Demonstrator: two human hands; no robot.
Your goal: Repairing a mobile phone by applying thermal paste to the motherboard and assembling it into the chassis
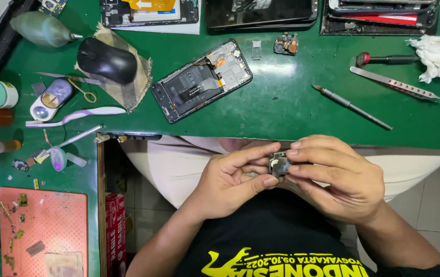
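The left hand is pinching a small grey metal part between thumb and forefinger, and the right hand is closing its fingertips on the part's other side, in front of the person's chest below the bench edge. The green bench is carrying an opened phone, a black mouse and a dark screwdriver.
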